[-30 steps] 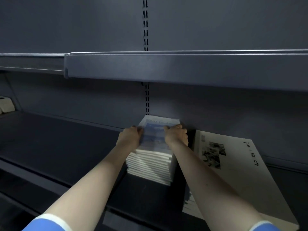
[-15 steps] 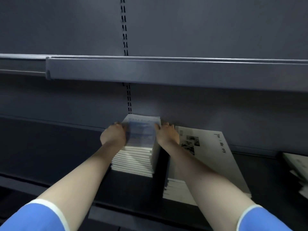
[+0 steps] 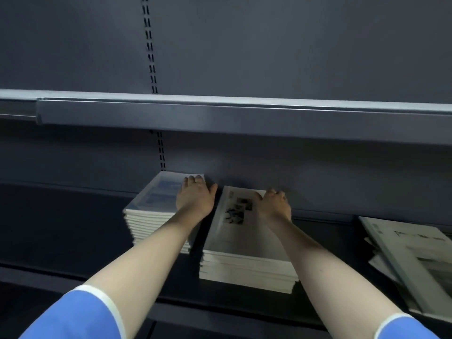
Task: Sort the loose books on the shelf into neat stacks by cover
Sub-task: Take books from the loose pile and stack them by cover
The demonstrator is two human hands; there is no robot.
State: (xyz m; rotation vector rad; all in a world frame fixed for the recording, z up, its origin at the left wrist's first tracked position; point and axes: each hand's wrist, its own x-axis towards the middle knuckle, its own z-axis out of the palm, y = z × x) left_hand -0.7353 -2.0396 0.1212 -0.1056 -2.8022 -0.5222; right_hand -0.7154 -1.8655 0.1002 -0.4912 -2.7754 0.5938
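I am seeing my left hand (image 3: 194, 198) lying palm down on the right rear part of the blue-cover stack (image 3: 156, 211), its fingers (image 3: 193, 179) straight and close together, reaching to the far edge of the top book, thumb spread out over the right side toward the gap between the stacks. It is pressing flat, gripping nothing. My right hand (image 3: 274, 204) is resting at the far right corner of the photo-cover stack (image 3: 242, 243); its fingers (image 3: 275, 192) are curling over the back edge of the top book, though I cannot tell how firmly they are holding it. Both wrists are running straight back from the fingers into bare forearms that are stretching out level and nearly parallel, ending in blue sleeves (image 3: 73, 316) with white cuffs at the near edge of the view.

The two stacks are sitting just beside each other under the fingers, a narrow dark gap between them, both pushed against the rear wall of the dark shelf (image 3: 61, 231). Well to the right of my right fingers, loose pale books (image 3: 411, 260) are lying askew, overlapping one another. Above the fingers, the upper shelf (image 3: 244, 116) is running across, with a slotted upright (image 3: 151, 52) behind it.
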